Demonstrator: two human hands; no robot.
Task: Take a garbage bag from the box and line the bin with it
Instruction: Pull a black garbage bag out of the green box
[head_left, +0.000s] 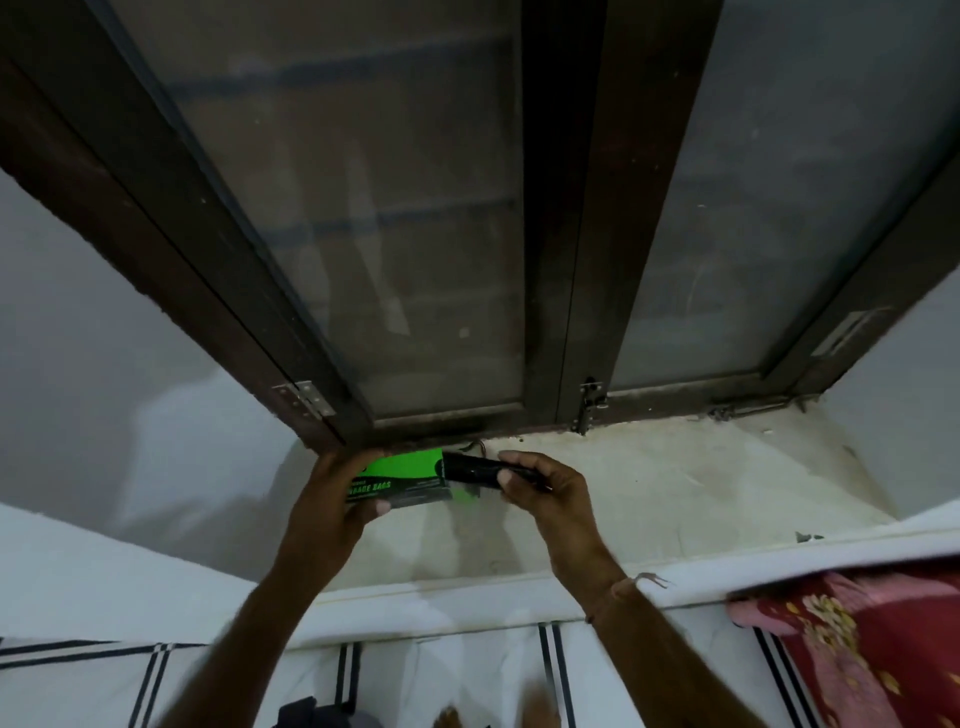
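A green and black garbage bag box (402, 478) is held over the pale window sill (675, 483), with my left hand (332, 493) wrapped around its left end. A black roll of garbage bags (470, 467) sticks out of the box's right end. My right hand (540, 486) pinches that roll between thumb and fingers. The bin is not in view.
A dark wooden window (561, 260) with frosted panes stands shut right behind the box. A white sheet with dark stripes (363, 665) covers the bed below my arms. A red and pink floral cloth (857, 639) lies at the lower right.
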